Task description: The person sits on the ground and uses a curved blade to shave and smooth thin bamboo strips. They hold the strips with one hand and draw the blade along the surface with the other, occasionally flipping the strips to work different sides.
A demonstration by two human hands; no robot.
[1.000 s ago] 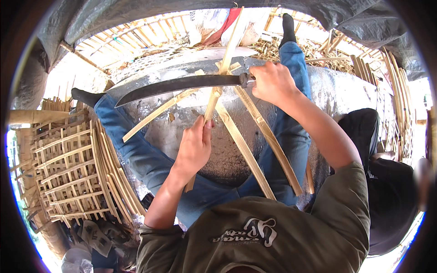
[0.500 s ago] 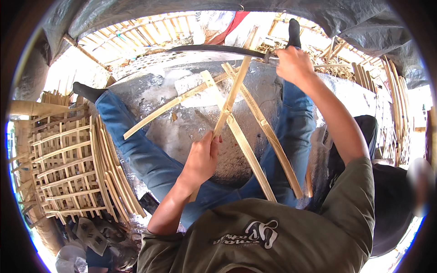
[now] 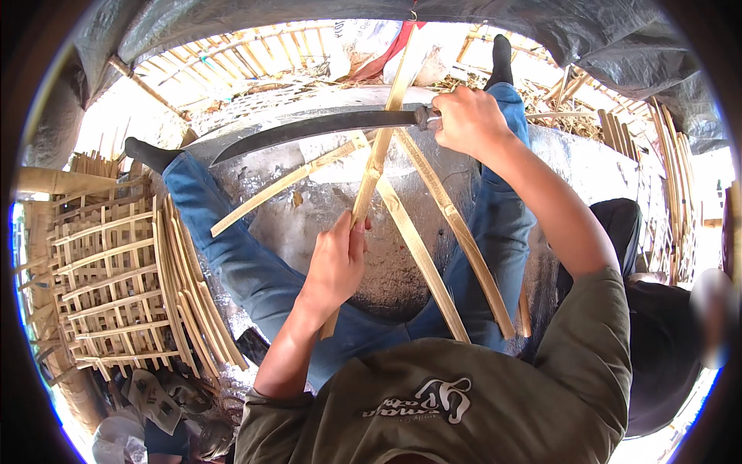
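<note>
My left hand (image 3: 337, 254) is closed round the lower part of a split bamboo strip (image 3: 373, 166), which slants up and away from me. Its bottom end shows below my fist. In my right hand (image 3: 471, 120) is the handle of a machete (image 3: 325, 121); its long dark curved blade points left and crosses the upper part of the strip. Whether the edge touches the strip or only overlaps it, I cannot tell. Under them, between my legs, lie more bamboo strips (image 3: 421, 249), one slanting left and two running toward my right thigh.
A woven bamboo lattice (image 3: 112, 282) stands at the left beside a stack of long strips (image 3: 193, 294). My jeans-clad legs (image 3: 232, 232) spread over a grey sheet (image 3: 270, 189). Dark tarp (image 3: 618, 46) hangs overhead. Another person in dark clothing (image 3: 661, 348) sits close on the right.
My right hand has come toward me and left with the machete, its blade now lower and tilted down to the left. The held strip has swung slightly left and more upright.
</note>
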